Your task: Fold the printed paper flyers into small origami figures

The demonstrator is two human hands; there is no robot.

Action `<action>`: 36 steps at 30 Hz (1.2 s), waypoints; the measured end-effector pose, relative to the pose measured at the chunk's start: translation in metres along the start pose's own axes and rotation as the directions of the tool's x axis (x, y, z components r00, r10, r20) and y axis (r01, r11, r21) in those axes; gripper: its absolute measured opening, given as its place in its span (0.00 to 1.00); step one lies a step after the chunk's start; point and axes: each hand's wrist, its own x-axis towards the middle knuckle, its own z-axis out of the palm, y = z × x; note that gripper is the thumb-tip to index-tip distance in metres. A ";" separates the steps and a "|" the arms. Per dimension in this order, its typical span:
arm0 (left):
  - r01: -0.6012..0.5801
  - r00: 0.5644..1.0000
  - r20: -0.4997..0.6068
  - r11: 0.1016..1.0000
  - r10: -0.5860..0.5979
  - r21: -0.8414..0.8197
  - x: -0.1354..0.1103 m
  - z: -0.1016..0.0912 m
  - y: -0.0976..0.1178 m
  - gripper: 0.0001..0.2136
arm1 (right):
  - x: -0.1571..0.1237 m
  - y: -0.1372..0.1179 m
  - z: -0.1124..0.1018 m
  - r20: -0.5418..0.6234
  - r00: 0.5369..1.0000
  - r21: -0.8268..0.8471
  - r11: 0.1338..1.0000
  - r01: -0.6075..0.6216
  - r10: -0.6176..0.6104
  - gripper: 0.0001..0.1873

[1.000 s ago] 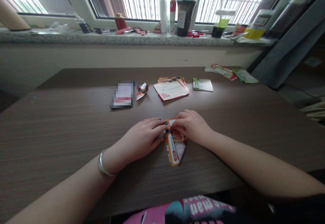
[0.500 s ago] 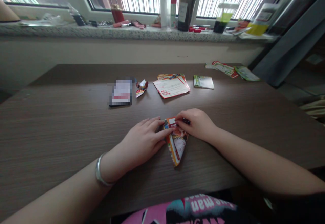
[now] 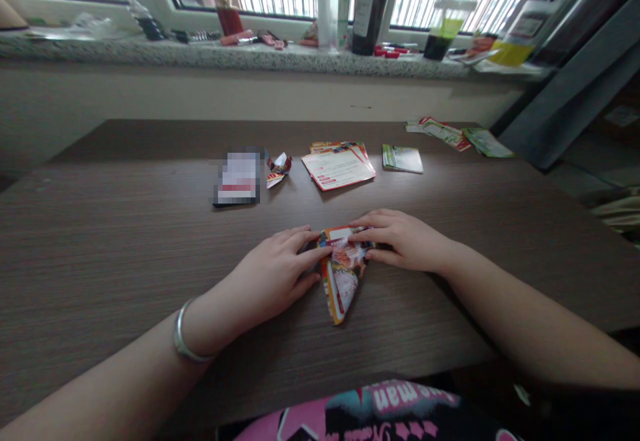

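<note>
A printed paper sheet point(image 3: 345, 277), folded into a narrow triangle with its point toward me, lies on the brown table. My left hand point(image 3: 280, 264) rests along its left edge, index finger stretched onto the paper and the thumb beside it. From the other side my right hand point(image 3: 405, 237) lies over the upper right corner, fingers spread across the print and the thumb near the right edge. Both hands press on the paper rather than grasp it. A silver bangle point(image 3: 181, 334) circles my left wrist.
Beyond the hands lie a phone-like item with a pixelated face point(image 3: 237, 177), a small folded paper piece point(image 3: 279, 169), a stack of printed sheets point(image 3: 339, 166) and a smaller card stack point(image 3: 403, 159). More leaflets point(image 3: 445, 134) sit far right. Bottles and cups line the granite windowsill point(image 3: 280, 64).
My right hand's fingers have gone from a pinch at the paper's top to spread flat over its upper right part. The paper's tip and my left hand have shifted slightly left.
</note>
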 end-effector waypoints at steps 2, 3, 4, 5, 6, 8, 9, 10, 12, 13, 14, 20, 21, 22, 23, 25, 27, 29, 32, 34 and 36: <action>0.009 1.000 0.013 1.000 -0.009 -0.004 0.000 0.000 -0.001 0.21 | 0.001 0.002 0.003 0.001 1.000 -0.009 1.000 -0.004 0.004 0.21; 0.011 1.000 0.015 1.000 -0.010 -0.009 0.000 0.000 -0.001 0.21 | 0.002 0.003 0.005 -0.002 1.000 -0.010 1.000 -0.007 0.007 0.21; 0.012 1.000 0.013 1.000 -0.011 -0.016 0.000 0.000 -0.002 0.21 | 0.003 0.003 0.006 -0.007 1.000 -0.009 1.000 -0.012 0.012 0.21; 0.013 1.000 0.011 1.000 -0.013 -0.027 0.000 0.000 -0.002 0.21 | 0.004 0.003 0.007 -0.014 1.000 -0.007 1.000 -0.018 0.018 0.21; 0.015 1.000 0.009 0.999 -0.014 -0.038 0.000 0.000 -0.003 0.21 | 0.005 0.003 0.008 -0.022 0.999 -0.003 1.000 -0.025 0.025 0.21; 0.025 1.000 0.014 0.998 -0.024 -0.055 0.000 -0.001 -0.003 0.21 | 0.007 0.002 0.009 -0.037 0.999 0.004 0.999 -0.035 0.035 0.21; 0.036 0.999 0.016 0.998 -0.035 -0.058 0.000 -0.002 -0.003 0.21 | 0.008 0.002 0.010 -0.043 0.998 0.004 0.999 -0.039 0.039 0.20; 0.047 0.999 0.018 0.997 -0.046 -0.058 0.000 -0.003 -0.003 0.21 | 0.009 0.002 0.011 -0.049 0.998 0.000 0.999 -0.044 0.044 0.20; 0.056 0.998 0.014 0.997 -0.056 -0.048 0.000 -0.004 -0.002 0.21 | 0.011 0.001 0.013 -0.064 0.996 -0.016 0.998 -0.060 0.059 0.19; 0.051 0.999 0.006 0.998 -0.051 -0.041 0.000 -0.004 -0.001 0.21 | 0.012 0.001 0.014 -0.071 0.995 -0.024 0.997 -0.069 0.067 0.18; 0.042 0.999 -0.005 0.999 -0.042 -0.035 0.000 -0.005 -0.001 0.20 | 0.013 0.001 0.015 -0.077 0.994 -0.030 0.997 -0.078 0.076 0.18; 0.023 0.999 -0.035 0.997 -0.025 -0.070 0.001 -0.003 -0.001 0.17 | 0.016 0.002 0.021 -0.080 0.992 -0.056 0.994 -0.098 0.094 0.18; 0.028 0.999 -0.040 0.996 -0.031 -0.079 0.001 -0.002 -0.002 0.17 | 0.016 0.002 0.022 -0.084 0.992 -0.062 0.993 -0.102 0.096 0.18; 0.032 0.998 -0.047 0.996 -0.036 -0.086 0.000 -0.001 -0.003 0.17 | 0.017 0.002 0.022 -0.087 0.991 -0.068 0.992 -0.104 0.098 0.18; 0.035 0.998 -0.054 0.995 -0.040 -0.091 0.000 0.000 -0.004 0.17 | 0.018 0.002 0.023 -0.091 0.991 -0.074 0.992 -0.107 0.100 0.18; 0.040 0.997 -0.065 0.994 -0.047 -0.102 0.000 0.002 -0.004 0.17 | 0.019 0.002 0.024 -0.095 0.990 -0.086 0.990 -0.112 0.104 0.18; 0.058 0.996 -0.063 0.991 -0.066 -0.122 0.001 0.002 -0.004 0.16 | 0.020 0.001 0.025 -0.103 0.988 -0.092 0.988 -0.123 0.113 0.18; 0.102 0.992 -0.058 0.984 -0.112 -0.148 0.003 0.002 -0.005 0.16 | 0.021 0.000 0.026 -0.108 0.986 -0.086 0.987 -0.135 0.126 0.18; 0.188 0.978 -0.061 0.967 -0.201 -0.172 0.005 0.001 -0.007 0.15 | 0.021 -0.005 0.027 -0.097 0.988 -0.072 0.990 -0.125 0.118 0.18; 0.237 0.967 -0.056 0.958 -0.249 -0.162 0.006 0.000 -0.009 0.15 | 0.021 -0.010 0.027 -0.082 0.992 -0.084 0.992 -0.099 0.092 0.19; 0.283 0.955 -0.049 0.948 -0.292 -0.143 0.007 0.001 -0.010 0.16 | 0.021 -0.017 0.027 -0.077 0.994 -0.110 0.991 -0.082 0.073 0.20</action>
